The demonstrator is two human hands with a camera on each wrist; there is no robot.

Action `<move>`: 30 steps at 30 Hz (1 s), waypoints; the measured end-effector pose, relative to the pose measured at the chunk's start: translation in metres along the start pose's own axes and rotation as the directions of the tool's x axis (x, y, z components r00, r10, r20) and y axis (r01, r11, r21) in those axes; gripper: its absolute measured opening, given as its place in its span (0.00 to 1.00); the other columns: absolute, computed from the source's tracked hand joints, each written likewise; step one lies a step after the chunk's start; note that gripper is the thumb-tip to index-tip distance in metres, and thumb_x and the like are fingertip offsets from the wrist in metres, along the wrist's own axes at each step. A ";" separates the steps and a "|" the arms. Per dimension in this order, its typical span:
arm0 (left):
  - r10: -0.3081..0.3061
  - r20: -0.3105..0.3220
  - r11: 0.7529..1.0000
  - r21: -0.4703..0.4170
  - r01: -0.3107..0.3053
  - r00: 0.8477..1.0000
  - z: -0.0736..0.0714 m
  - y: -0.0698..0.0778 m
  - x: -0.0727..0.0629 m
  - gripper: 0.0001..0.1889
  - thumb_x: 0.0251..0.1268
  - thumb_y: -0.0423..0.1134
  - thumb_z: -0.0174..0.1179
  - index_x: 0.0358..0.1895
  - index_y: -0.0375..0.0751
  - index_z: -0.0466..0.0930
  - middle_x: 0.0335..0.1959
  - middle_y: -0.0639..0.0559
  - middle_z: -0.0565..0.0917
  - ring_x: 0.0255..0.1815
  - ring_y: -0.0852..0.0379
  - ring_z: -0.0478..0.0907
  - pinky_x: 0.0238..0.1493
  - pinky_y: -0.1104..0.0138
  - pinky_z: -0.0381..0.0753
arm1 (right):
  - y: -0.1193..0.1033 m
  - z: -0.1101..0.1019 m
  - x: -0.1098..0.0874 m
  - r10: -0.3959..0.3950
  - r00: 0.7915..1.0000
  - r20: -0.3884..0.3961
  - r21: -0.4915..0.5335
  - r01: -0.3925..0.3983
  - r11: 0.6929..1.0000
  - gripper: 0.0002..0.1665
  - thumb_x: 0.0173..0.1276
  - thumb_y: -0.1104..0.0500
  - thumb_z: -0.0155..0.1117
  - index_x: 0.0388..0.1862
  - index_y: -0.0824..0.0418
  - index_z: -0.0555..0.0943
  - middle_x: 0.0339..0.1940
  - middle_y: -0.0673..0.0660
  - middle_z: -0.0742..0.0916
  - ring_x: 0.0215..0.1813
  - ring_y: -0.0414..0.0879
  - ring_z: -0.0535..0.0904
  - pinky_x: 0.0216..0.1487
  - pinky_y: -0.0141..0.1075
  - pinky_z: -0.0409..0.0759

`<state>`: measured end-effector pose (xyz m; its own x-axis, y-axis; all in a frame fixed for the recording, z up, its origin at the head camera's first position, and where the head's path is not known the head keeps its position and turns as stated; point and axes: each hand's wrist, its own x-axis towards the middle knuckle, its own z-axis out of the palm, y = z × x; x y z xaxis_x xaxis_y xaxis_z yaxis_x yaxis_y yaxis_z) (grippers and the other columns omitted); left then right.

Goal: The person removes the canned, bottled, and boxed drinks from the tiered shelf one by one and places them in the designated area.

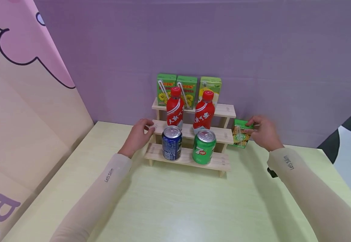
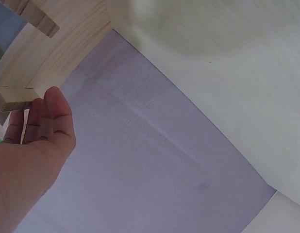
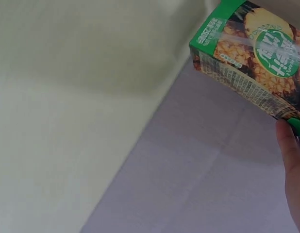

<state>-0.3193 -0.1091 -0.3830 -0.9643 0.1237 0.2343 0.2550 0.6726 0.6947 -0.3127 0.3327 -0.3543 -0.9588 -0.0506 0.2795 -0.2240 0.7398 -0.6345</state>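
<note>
My right hand (image 1: pixel 264 131) pinches a green pineapple juice box (image 1: pixel 239 135) by its upper part, just right of a three-tier wooden stand (image 1: pixel 187 160). The right wrist view has the same juice box (image 3: pixel 252 53), pineapple pictures on its face; whether its base touches the table cannot be told. At the stand's left side, my left hand (image 1: pixel 139 136) touches the end of the middle shelf with bent fingers. That shelf end (image 2: pixel 16 98) meets the fingertips in the left wrist view.
Green drink cartons (image 1: pixel 187 90) line the top shelf. Two red bottles (image 1: pixel 204 114) stand on the middle one. The bottom shelf bears a blue can (image 1: pixel 171 144) and a green 7up can (image 1: pixel 204 148). Behind the table (image 1: pixel 175 201) hangs a purple backdrop (image 1: pixel 254 60).
</note>
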 end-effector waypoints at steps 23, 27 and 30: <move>0.001 0.002 1.000 0.003 -0.001 1.000 0.000 -0.001 -0.001 0.16 0.70 0.40 0.55 0.56 0.39 0.71 0.53 0.45 0.73 0.53 0.46 0.72 0.53 0.58 0.75 | -0.021 -0.016 -0.007 -0.019 0.997 0.079 -0.027 0.021 0.999 0.24 0.64 0.52 0.66 0.53 0.66 0.75 0.61 0.64 0.72 0.62 0.69 0.66 0.55 0.60 0.68; -0.002 -0.004 1.000 0.001 0.002 1.000 0.001 -0.001 -0.001 0.16 0.70 0.41 0.55 0.56 0.39 0.71 0.53 0.46 0.73 0.53 0.46 0.72 0.52 0.59 0.76 | -0.041 -0.022 -0.004 -0.085 0.996 0.032 -0.038 0.087 0.996 0.25 0.64 0.52 0.66 0.54 0.66 0.75 0.57 0.63 0.75 0.61 0.66 0.68 0.56 0.59 0.68; -0.006 -0.005 1.000 -0.004 0.006 1.000 0.001 0.000 -0.002 0.16 0.70 0.41 0.55 0.56 0.40 0.71 0.52 0.46 0.73 0.53 0.46 0.73 0.52 0.59 0.76 | -0.057 -0.025 -0.001 -0.158 0.987 -0.004 -0.054 0.158 0.986 0.23 0.64 0.55 0.66 0.53 0.66 0.76 0.55 0.64 0.77 0.59 0.64 0.69 0.57 0.58 0.67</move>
<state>-0.3178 -0.1089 -0.3842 -0.9655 0.1156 0.2335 0.2493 0.6704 0.6989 -0.2944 0.3078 -0.3002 -0.9106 -0.1645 0.3792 -0.3628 0.7574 -0.5428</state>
